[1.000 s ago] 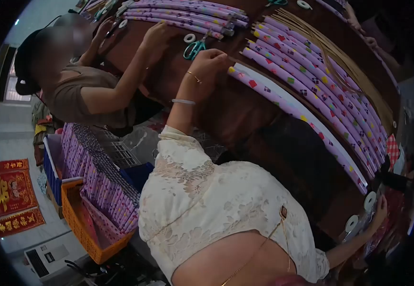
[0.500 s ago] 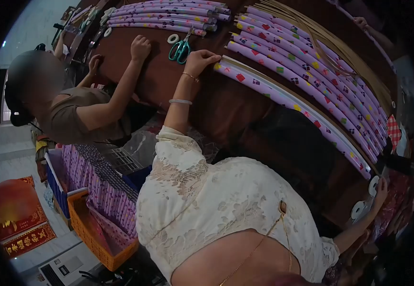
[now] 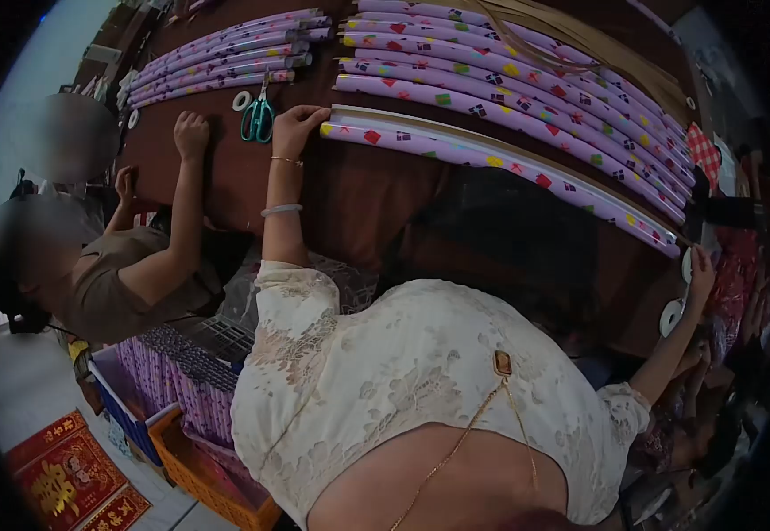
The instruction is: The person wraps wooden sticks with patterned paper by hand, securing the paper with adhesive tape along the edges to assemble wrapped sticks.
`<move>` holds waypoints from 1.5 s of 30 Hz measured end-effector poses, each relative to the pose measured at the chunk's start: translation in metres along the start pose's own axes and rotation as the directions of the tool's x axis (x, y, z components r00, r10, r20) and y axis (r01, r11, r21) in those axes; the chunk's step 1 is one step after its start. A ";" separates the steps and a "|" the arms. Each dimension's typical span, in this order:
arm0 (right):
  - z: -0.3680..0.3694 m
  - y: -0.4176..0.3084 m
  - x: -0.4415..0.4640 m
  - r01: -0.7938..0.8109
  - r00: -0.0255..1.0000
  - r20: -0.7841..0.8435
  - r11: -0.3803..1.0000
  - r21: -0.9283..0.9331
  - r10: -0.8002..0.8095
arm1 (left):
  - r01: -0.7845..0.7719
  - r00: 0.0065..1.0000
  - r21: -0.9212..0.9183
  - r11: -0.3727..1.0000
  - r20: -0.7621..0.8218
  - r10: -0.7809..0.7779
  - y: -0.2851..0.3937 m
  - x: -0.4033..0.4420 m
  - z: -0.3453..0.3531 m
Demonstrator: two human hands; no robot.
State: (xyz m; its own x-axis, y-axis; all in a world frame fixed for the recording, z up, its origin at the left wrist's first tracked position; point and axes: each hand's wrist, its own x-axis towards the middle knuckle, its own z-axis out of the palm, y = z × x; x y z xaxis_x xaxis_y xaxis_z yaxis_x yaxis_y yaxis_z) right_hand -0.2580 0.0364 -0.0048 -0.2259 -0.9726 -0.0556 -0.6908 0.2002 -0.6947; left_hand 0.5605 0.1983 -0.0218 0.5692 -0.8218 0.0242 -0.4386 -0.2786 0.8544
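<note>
My left hand (image 3: 300, 128), wearing a gold bracelet and a pale bangle, pinches the left end of a purple wrapping paper roll (image 3: 456, 149) printed with coloured gift boxes. The roll lies on the brown table, its upper long edge partly unrolled and showing a pale and brownish strip. At the far right end is my right hand (image 3: 702, 273), its fingers closed near the roll's tip, beside a white tape roll (image 3: 688, 265). What those fingers hold is too small to tell. Teal-handled scissors (image 3: 258, 120) lie left of my left hand.
More wrapping paper rolls (image 3: 509, 97) lie behind, with another bundle (image 3: 216, 57) at the back left. A co-worker's hand (image 3: 192, 134) rests on the table at left. An orange basket (image 3: 212, 473) and a blue crate (image 3: 128, 411) of rolls stand low left.
The whole view has shifted, so the table things appear further left and the right end higher. My left hand keeps its pinch on the roll; my right hand stays at its far end.
</note>
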 end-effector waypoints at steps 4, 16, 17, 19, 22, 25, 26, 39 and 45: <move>0.007 0.016 0.006 0.117 0.991 0.053 0.990 0.075 -0.121 | -0.003 1.000 0.108 0.994 -0.012 0.004 0.012 -0.005 -0.002; 0.030 -0.024 -0.031 0.129 0.989 -0.102 0.968 0.213 -0.109 | 0.007 0.998 -0.009 1.000 0.056 -0.006 -0.028 0.016 -0.008; 0.032 -0.022 -0.033 0.123 0.988 -0.121 0.970 0.209 -0.099 | 0.003 0.998 0.020 1.000 0.056 -0.004 -0.020 0.013 -0.006; 0.036 -0.021 -0.034 0.195 0.977 -0.141 0.938 0.286 -0.160 | 0.049 0.997 0.028 0.998 0.055 -0.050 -0.005 0.008 -0.006; 0.036 -0.024 -0.034 0.176 0.982 -0.114 0.944 0.279 -0.150 | 0.059 0.996 -0.049 0.997 0.073 -0.056 -0.007 0.009 -0.005; 0.038 -0.020 -0.030 0.110 0.993 -0.075 0.962 0.249 -0.095 | 0.058 0.994 -0.047 0.997 0.091 -0.053 -0.008 0.009 -0.006; 0.040 -0.017 -0.028 0.104 0.994 -0.069 0.967 0.234 -0.090 | 0.058 0.995 -0.044 0.997 0.089 -0.054 -0.009 0.010 -0.007; 0.039 -0.024 -0.028 0.042 0.999 -0.011 0.974 0.221 -0.041 | 0.144 0.984 -0.054 0.988 0.115 -0.137 0.008 0.003 -0.005; 0.036 -0.010 -0.018 0.017 1.000 0.004 0.993 0.119 -0.017 | 0.112 0.990 0.026 0.993 0.082 -0.113 0.010 0.001 -0.008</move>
State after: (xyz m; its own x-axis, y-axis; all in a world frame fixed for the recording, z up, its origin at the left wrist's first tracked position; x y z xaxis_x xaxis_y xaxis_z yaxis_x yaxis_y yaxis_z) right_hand -0.2223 0.0480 -0.0230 -0.2114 -0.9763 -0.0461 -0.6082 0.1683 -0.7758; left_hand 0.5626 0.1987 -0.0095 0.5561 -0.8230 -0.1156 -0.3906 -0.3816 0.8377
